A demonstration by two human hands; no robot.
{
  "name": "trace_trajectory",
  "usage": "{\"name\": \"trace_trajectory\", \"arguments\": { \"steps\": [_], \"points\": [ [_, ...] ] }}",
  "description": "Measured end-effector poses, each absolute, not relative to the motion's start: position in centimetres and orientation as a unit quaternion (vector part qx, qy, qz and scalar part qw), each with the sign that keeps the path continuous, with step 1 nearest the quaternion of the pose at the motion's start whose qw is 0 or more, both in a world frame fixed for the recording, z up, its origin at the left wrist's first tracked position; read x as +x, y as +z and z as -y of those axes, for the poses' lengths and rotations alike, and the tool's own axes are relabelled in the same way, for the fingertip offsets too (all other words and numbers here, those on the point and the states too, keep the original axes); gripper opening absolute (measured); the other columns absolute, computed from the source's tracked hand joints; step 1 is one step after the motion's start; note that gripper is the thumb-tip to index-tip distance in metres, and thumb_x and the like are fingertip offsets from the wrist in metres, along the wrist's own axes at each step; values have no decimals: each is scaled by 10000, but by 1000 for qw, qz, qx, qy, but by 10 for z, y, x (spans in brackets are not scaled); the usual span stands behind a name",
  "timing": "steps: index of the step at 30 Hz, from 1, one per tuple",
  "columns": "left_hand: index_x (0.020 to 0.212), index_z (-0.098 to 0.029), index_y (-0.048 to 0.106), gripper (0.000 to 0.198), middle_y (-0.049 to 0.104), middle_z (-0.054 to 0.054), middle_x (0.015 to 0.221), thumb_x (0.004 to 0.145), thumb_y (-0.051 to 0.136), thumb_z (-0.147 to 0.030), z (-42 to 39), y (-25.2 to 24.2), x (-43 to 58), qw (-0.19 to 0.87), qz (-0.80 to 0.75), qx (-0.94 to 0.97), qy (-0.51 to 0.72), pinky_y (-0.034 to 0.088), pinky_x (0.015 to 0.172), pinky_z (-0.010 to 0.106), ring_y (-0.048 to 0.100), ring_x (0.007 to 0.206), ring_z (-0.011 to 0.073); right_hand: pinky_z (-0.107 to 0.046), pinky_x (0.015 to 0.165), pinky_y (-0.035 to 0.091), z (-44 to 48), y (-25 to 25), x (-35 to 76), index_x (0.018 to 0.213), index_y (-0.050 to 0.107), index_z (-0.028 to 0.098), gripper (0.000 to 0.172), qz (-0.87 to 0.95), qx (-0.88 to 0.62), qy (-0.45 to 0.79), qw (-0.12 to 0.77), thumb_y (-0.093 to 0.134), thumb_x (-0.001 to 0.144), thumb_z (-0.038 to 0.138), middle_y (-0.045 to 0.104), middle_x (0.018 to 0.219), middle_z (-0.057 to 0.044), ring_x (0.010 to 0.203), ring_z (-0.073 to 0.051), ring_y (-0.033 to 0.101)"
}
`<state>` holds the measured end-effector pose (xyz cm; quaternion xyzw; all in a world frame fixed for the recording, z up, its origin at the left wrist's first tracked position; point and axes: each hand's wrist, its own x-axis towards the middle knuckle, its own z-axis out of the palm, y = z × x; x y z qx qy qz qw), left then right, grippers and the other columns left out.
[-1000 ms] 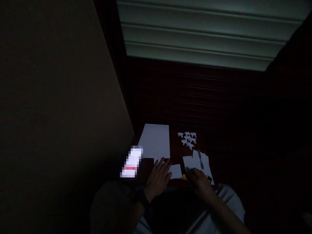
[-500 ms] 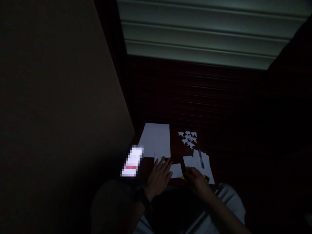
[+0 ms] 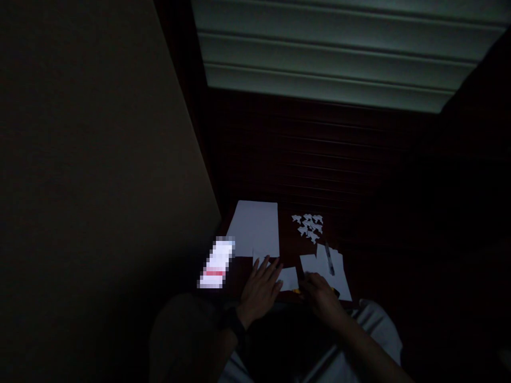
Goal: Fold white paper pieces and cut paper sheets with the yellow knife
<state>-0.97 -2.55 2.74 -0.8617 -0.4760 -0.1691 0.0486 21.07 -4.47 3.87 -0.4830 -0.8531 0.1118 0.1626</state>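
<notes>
My left hand (image 3: 260, 291) lies flat with fingers spread, pressing on white paper; a dark watch or band is on that wrist. A small white paper piece (image 3: 288, 279) shows at its right. Close to this piece, my right hand (image 3: 317, 292) is closed around what looks like a yellow-and-black utility knife (image 3: 296, 291). Most of the knife is hidden under the fingers, with ends showing on both sides. Beyond my right hand, a white sheet with a notched top edge (image 3: 341, 276) bears a pen (image 3: 329, 259).
A larger white sheet (image 3: 257, 226) lies at the back left, next to a lit, blurred-out phone (image 3: 217, 263). Several small folded or cut paper shapes (image 3: 309, 226) sit in a cluster at the back right. A wall (image 3: 191, 175) rises at left, and dark slats (image 3: 311, 143) stand behind the table.
My right hand has shifted very slightly, and less of the yellow knife shows around it. My left hand and the papers stay in place.
</notes>
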Motion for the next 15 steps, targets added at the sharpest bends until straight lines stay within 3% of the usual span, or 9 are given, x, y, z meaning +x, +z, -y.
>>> {"name": "trace_trajectory", "arguments": {
  "steps": [8,15],
  "points": [
    [1361,-230,260,498,275,14,1424,892,299,-391,26,31,-10,33,484,-861,-153,117,1077,478,118,1328,232,-345,799,387,40,38,212,998,592,235,237,828,-499,176,187,589,767,184,552,938,-54,898,-214,486],
    [1362,-231,256,492,267,22,1427,896,289,-386,26,31,-9,35,483,-860,-157,108,1076,484,129,1326,236,-354,804,389,46,44,214,1040,564,243,265,830,-503,144,192,575,780,195,539,981,-62,923,-222,469]
  ]
}}
